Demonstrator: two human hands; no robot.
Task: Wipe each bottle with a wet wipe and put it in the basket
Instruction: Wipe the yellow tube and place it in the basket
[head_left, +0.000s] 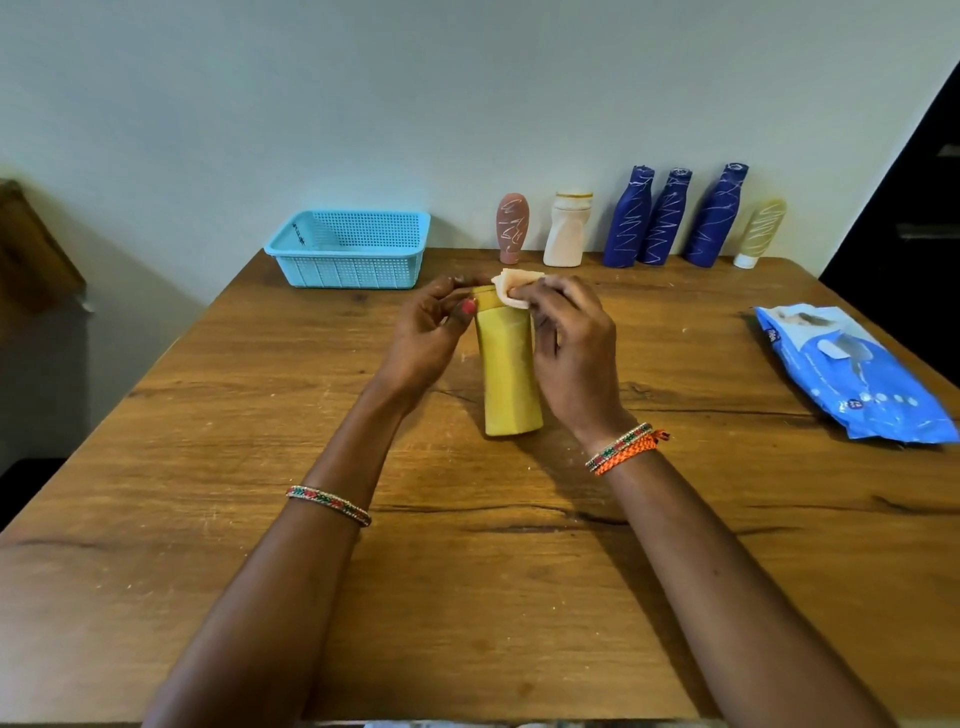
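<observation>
A yellow bottle (509, 369) stands upright at the middle of the wooden table (260, 467). My left hand (431, 332) grips it near its top from the left. My right hand (571, 348) pinches a folded wet wipe (511, 286) against the bottle's top. The light blue basket (353, 249) sits at the back left with nothing visible inside. Several bottles line the wall at the back right: a pink one (513, 227), a white one (567, 228), three dark blue ones (667, 218) and a pale yellow one (761, 234), most marked with scribbles.
A blue pack of wet wipes (852, 374) lies near the table's right edge. A brown object (31, 249) stands off the table at the far left. A dark doorway (919, 208) is at the right.
</observation>
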